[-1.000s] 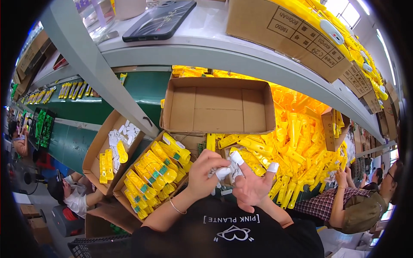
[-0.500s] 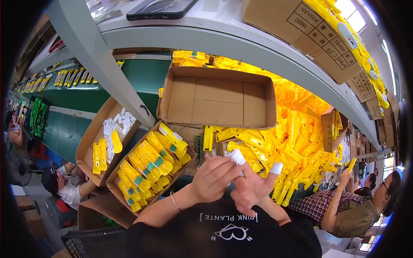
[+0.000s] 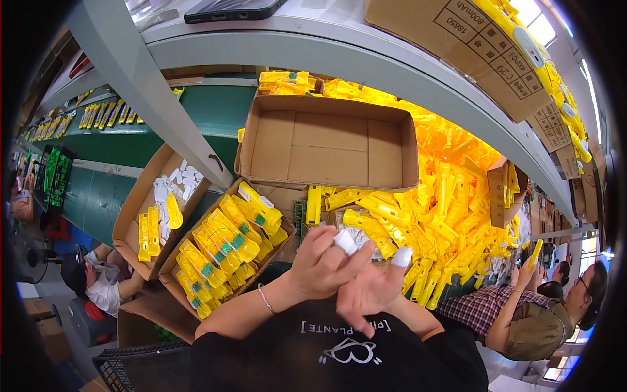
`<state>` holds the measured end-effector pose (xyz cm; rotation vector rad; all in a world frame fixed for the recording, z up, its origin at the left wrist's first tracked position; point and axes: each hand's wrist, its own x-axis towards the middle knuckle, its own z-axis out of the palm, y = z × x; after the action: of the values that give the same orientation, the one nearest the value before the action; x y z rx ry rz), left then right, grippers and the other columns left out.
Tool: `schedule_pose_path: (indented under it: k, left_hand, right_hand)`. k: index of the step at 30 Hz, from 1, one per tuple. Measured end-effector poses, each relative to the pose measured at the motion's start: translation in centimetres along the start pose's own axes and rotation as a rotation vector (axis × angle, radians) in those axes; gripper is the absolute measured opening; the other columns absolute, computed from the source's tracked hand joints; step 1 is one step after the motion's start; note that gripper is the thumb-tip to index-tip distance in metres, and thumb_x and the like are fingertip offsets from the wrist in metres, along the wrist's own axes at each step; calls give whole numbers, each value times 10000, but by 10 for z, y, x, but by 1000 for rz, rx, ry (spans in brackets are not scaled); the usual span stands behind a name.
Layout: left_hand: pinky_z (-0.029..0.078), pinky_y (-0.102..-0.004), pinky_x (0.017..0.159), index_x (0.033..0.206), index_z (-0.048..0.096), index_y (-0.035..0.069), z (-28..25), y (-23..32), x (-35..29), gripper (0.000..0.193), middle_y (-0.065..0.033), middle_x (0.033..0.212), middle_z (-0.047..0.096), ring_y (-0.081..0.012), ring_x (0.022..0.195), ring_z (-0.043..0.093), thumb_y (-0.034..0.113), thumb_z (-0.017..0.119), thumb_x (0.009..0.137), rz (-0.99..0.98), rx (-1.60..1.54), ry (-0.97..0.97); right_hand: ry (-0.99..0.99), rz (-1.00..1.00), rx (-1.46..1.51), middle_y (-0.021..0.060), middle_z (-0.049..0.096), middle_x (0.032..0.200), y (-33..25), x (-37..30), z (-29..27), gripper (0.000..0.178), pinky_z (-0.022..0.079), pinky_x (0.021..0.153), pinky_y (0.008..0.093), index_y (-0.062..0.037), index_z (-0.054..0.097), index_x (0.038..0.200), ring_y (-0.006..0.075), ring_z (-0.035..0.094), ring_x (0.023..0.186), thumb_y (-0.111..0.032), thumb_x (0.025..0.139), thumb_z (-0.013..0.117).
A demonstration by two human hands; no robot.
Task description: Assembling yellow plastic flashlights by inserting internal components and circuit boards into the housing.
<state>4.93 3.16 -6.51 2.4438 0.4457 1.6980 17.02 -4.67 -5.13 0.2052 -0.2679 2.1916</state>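
Observation:
My left hand (image 3: pixel 319 266), with a bracelet at its wrist, is closed around a white-wrapped fingertip (image 3: pixel 345 242) that seems to belong to my right hand. My right hand (image 3: pixel 373 287) has its fingers apart and holds nothing that I can see. Another white wrap (image 3: pixel 401 257) covers its thumb tip. Both hands meet in front of my black shirt. Beside my left forearm is a cardboard box (image 3: pixel 171 279) of yellow plastic casings (image 3: pixel 219 245) with small green boards and thin wires. Loose yellow casings (image 3: pixel 431 215) lie heaped beyond my right hand.
A shallow cardboard box (image 3: pixel 326 147) stands ahead. Another box (image 3: pixel 130 225) at left holds white pieces and yellow casings. A grey metal post (image 3: pixel 150 91) and shelf beam (image 3: pixel 294 49) cross above the green bench (image 3: pixel 104 202). A co-worker (image 3: pixel 522 313) sits at right.
Both hands have shifted slightly left and nearer to me. My left fingers have curled further around the wrapped fingertip. The view has tilted a little; the boxes stay in place.

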Motion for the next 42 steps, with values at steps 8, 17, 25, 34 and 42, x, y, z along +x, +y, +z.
schedule_pose_path:
  k: [8, 17, 25, 34, 42]
  left_hand:
    - [478, -357, 766, 1067, 614, 75, -18, -12, -6, 361, -67, 1021, 535, -232, 919, 492, 92, 574, 709, -70, -92, -92]
    - [458, -374, 776, 1073, 600, 38, -13, -15, 10, 364, -78, 1037, 543, -256, 905, 500, 49, 591, 709, -5, -128, -110]
    - [454, -215, 667, 1059, 586, -27, -24, -18, 11, 255, -52, 895, 592, -82, 796, 553, 75, 602, 826, -883, -1029, -233]
    - [458, -197, 595, 989, 625, 12, -31, -18, -2, 157, -24, 817, 611, -76, 679, 562, 45, 554, 852, -1072, -1076, -266]
    - [469, -201, 620, 984, 617, -5, -31, -24, -21, 151, -42, 822, 623, -74, 693, 568, 20, 540, 857, -989, -944, -282]
  right_hand:
    - [8, -239, 105, 214, 534, 1088, -5, 0, 5, 955, 527, 441, 384, -316, -50, 1407, 356, 585, 783, -799, 685, 348]
    - [-180, -174, 110, 225, 529, 1111, -5, 2, -1, 928, 518, 427, 392, -355, -56, 1402, 361, 589, 770, -797, 691, 345]
    - [175, 58, -527, 311, 549, 1000, -24, -11, -16, 991, 553, 547, 376, -131, 66, 1408, 344, 621, 772, -739, 720, 440]
    - [281, 111, -629, 264, 568, 1047, -29, -13, -24, 939, 556, 613, 375, 12, 218, 1369, 315, 610, 894, -694, 778, 406]
    - [354, 147, -641, 253, 575, 1041, -33, -6, -22, 844, 550, 658, 351, 46, 309, 1329, 280, 608, 915, -613, 821, 451]
